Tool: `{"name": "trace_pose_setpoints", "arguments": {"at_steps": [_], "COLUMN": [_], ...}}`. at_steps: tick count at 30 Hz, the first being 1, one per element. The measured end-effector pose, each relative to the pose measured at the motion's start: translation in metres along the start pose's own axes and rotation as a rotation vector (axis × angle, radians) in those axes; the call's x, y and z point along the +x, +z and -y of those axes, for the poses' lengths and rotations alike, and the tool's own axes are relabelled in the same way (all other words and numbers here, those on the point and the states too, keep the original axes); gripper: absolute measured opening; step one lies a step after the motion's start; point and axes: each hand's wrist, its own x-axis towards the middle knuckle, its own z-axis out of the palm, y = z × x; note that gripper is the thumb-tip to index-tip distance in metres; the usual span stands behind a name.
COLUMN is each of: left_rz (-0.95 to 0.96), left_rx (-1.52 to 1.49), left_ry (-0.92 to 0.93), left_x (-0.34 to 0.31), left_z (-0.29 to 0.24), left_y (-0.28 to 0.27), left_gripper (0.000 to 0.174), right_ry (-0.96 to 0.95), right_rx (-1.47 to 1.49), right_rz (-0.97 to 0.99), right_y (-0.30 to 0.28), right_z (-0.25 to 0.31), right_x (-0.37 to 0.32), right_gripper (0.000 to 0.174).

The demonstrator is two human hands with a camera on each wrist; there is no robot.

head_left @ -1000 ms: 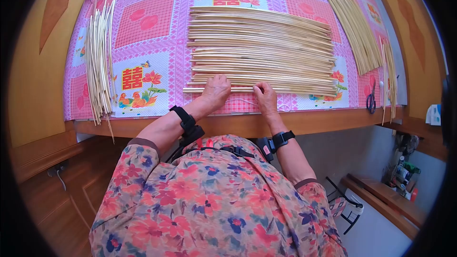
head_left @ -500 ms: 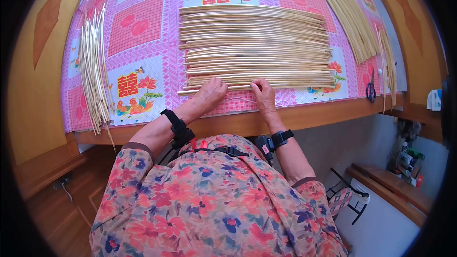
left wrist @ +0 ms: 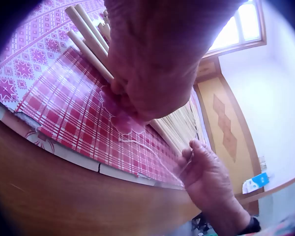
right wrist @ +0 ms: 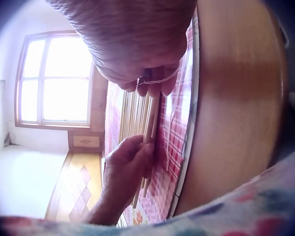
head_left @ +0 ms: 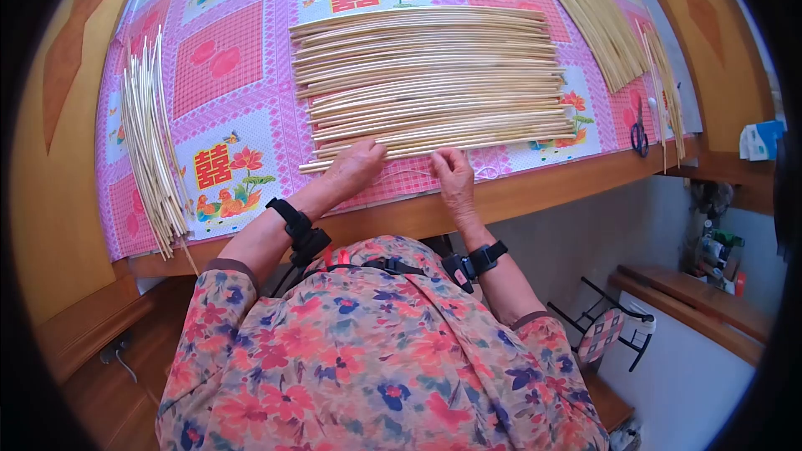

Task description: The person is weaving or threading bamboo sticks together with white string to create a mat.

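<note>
Pale thin sticks (head_left: 434, 75) lie side by side in a wide row. My left hand (head_left: 357, 165) rests at the near edge of the row, toward its left end; in the right wrist view that hand (right wrist: 123, 164) grips the nearest sticks (right wrist: 150, 123) between thumb and fingers. Just in front of the row, my right hand (head_left: 455, 182) pinches a thin white string (left wrist: 160, 160), its fingers curled in the left wrist view. Part of the string trails over the checked cloth (left wrist: 83, 108). The left fingertips are partly hidden in the left wrist view.
A loose bundle of sticks (head_left: 149, 142) lies at the left. Another bundle (head_left: 589, 21) is at the back right, near thin sticks (head_left: 666, 96) and dark scissors (head_left: 639, 135). The wooden table edge (head_left: 535, 187) runs before the body; a stool (head_left: 601, 336) stands lower right.
The head view has shifted, so the table contents sit further left. My right hand has drawn slightly back from the nearest sticks, while my left hand stays on them.
</note>
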Motion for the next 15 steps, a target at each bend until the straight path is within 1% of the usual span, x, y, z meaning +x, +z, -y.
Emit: {"name": "trace_pose_setpoints", "arguments": {"at_steps": [1,3,4,6,7,9,10,12,15], "left_rz": [-0.004,-0.069,-0.071,-0.170,-0.172,-0.125,-0.124,-0.212,-0.214], "left_rx": [-0.004,-0.210,-0.217,-0.285,-0.287,-0.308,-0.309,-0.336,-0.346], "left_ry": [0.008,-0.068,-0.062,-0.109,-0.107,-0.199,-0.200,-0.165,-0.178], "left_x": [0.000,0.000,-0.001,-0.002,-0.002,-0.004,-0.004,-0.004,-0.004], "left_z": [0.000,-0.002,-0.003,-0.007,-0.009,-0.012,-0.013,-0.014,-0.015], "left_y": [-0.001,-0.004,-0.005,-0.009,-0.013,-0.019,-0.020,-0.020,-0.020], "left_gripper": [0.010,0.011,0.011,0.011,0.011,0.019,0.019,0.012,0.012], "right_ry": [-0.002,0.301,0.303,0.341,0.341,0.375,0.377,0.301,0.298], "right_rx": [-0.006,-0.012,-0.018,0.050,0.047,0.016,0.016,0.037,0.036], "right_rz": [-0.007,0.152,0.146,0.210,0.208,0.172,0.172,0.137,0.100], "right_y": [0.001,0.003,0.003,0.004,0.006,0.011,0.013,0.017,0.020], "right_z": [0.003,0.007,0.007,0.008,0.010,0.014,0.010,0.000,-0.002], "right_x": [-0.009,-0.026,-0.029,-0.032,-0.031,-0.027,-0.025,-0.021,-0.021], "right_gripper": [0.009,0.010,0.010,0.010,0.010,0.011,0.011,0.011,0.011]}}
